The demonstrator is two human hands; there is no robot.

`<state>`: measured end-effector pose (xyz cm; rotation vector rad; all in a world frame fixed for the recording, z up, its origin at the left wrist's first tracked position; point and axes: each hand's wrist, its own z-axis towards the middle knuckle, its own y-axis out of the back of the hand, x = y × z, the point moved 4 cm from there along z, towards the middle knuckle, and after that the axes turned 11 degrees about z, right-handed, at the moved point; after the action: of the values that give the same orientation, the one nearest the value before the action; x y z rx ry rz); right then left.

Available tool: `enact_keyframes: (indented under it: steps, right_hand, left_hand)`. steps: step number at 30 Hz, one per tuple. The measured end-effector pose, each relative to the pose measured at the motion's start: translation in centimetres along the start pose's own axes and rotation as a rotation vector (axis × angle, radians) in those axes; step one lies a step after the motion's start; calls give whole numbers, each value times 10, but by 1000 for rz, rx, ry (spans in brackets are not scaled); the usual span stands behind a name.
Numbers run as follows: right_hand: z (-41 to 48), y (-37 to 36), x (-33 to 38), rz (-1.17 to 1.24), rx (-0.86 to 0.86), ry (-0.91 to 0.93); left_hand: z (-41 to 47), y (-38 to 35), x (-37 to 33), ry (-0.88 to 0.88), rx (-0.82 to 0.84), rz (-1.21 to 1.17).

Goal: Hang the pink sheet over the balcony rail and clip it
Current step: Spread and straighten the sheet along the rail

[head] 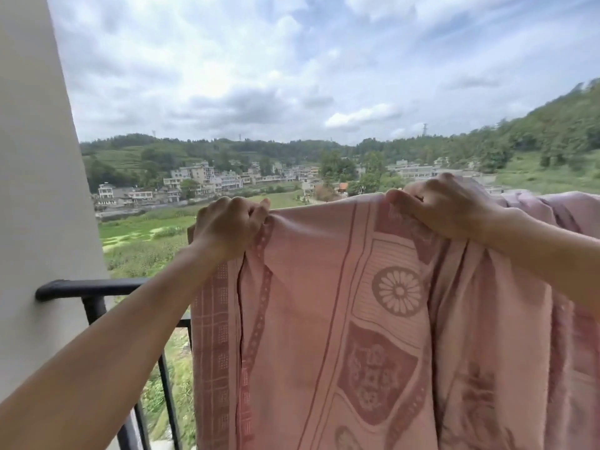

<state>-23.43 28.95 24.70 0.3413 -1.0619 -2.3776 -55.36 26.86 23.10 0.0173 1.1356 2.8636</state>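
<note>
Your left hand [232, 227] and right hand [449, 206] both clenched on pink sheet [324, 319] top edge, frame centre; black balcony rail [94, 286] lower left.

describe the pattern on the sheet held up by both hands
The pink sheet has darker rose woven borders, stripes and a round flower medallion, seen in the head view.
</note>
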Motion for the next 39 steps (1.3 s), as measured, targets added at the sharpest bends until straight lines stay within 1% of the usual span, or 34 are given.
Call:
enact_keyframes:
  steps: [2,5,7,8,10,11,12,14,15,16,18,19,20,22,23,24,25,26,27,28,29,30,31,32,33,34,36,38,39]
  right_hand:
    - [-11,12,-37,74,13,-124]
    - [-33,30,-86,38,12,-316]
    - [-50,47,-108,20,-32,-468]
    - [-57,56,-115,-7,-62,-557]
    - [-68,72,-107,-139,-124,-712]
    - [-69,75,-94,-201,-169,-730]
    - [-68,74,-72,-214,-225,-683]
    - [-54,55,-8,-69,-279,-462]
    - [-47,38,27,24,-244,-330]
    - [-40,21,58,96,-171,-220]
    - [-27,-10,101,125,-45,-98]
    - [-21,-21,112,136,-52,-76]
    - [-14,-25,117,207,-86,-82]
    - [-8,-24,112,473,-130,-133]
    - [-4,-21,106,576,-121,-174]
    - [-6,-10,96,615,-127,-214]
    - [-1,-3,86,595,-156,-264]
    - [1,-2,69,543,-253,-357]
    - [-4,-2,50,476,-297,-455]
    - [-9,-5,38,494,-233,-530]
    - [-2,-6,11,246,-401,-543]
    - [4,-10,9,85,-388,-663]
    - [-4,-5,24,-75,-307,-765]
    - [13,-8,40,-38,-295,-681]
    - [23,1,59,146,-279,-635]
    - [12,9,68,306,-213,-554]
    - [1,11,100,370,-176,-379]
    - [-2,-13,132,414,0,-264]
    - [-2,-26,140,380,28,-219]
  left_hand:
    - [2,-3,-5,-8,-24,19]
    - [2,-6,-15,-21,-66,20]
    - [0,-5,-14,-2,-81,-14]
    - [-3,-4,-11,5,-80,-49]
    - [-10,0,-3,2,-63,-125]
    - [-13,3,0,-5,-46,-170]
    - [-16,5,4,-5,-31,-226]
    - [-20,7,14,42,-47,-356]
    - [-23,7,20,78,-78,-415]
    - [-25,7,26,106,-122,-447]
    - [-30,11,35,129,-207,-427]
    - [-32,13,37,121,-225,-391]
    - [-33,16,38,105,-229,-336]
    - [-34,23,39,76,-239,-233]
    - [-36,27,42,85,-257,-211]
    - [-39,31,47,120,-279,-212]
    - [-41,35,53,174,-304,-226]
    - [-45,37,61,222,-328,-242]
    - [-49,40,66,246,-347,-254]
    - [-51,40,68,233,-341,-266]
    - [-54,40,65,184,-312,-283]
    - [-56,40,59,122,-275,-315]
    - [-58,38,53,83,-243,-358]
    - [-59,37,47,77,-220,-408]
    - [-61,35,43,106,-208,-445]
    - [-64,32,41,154,-203,-469]
    - [-74,26,41,239,-192,-479]
    - [-88,23,45,295,-205,-426]
    - [-93,24,47,314,-228,-404]
